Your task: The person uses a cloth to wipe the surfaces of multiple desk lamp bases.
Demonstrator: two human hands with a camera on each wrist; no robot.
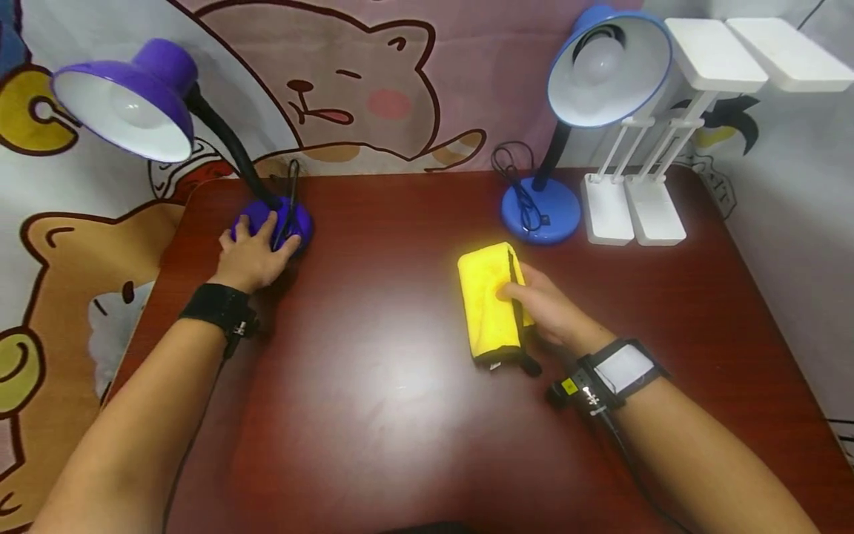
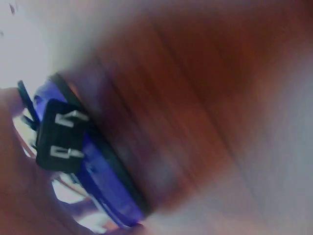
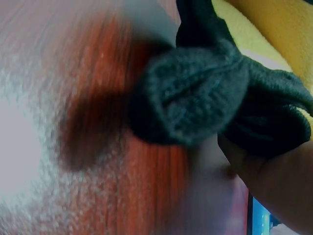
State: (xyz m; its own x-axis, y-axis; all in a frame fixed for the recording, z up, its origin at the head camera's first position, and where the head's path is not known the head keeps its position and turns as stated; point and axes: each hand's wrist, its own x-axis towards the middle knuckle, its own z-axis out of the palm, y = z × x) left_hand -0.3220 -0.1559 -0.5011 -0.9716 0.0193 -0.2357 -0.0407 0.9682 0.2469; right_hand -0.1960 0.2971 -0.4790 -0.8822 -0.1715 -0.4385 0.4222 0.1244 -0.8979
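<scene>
At the back left stands a purple desk lamp (image 1: 127,104) with a black bendy neck. My left hand (image 1: 248,259) grips its round base (image 2: 105,171), fingers spread across the top and thumb at the right side. A black plug (image 2: 61,137) on the lamp's cord is near that hand in the left wrist view. My right hand (image 1: 550,308) holds a folded yellow towel (image 1: 488,304) with black edging, thumb on top. A bunched black end of the towel (image 3: 190,98) fills the middle of the right wrist view; most of that hand is out of that frame.
A blue desk lamp (image 1: 540,211) with a coiled cord (image 1: 510,167) stands at the back right. Beside it are two white folding lamps (image 1: 657,211). The brown table (image 1: 373,415) meets a cartoon-patterned cloth (image 1: 360,81) at the back.
</scene>
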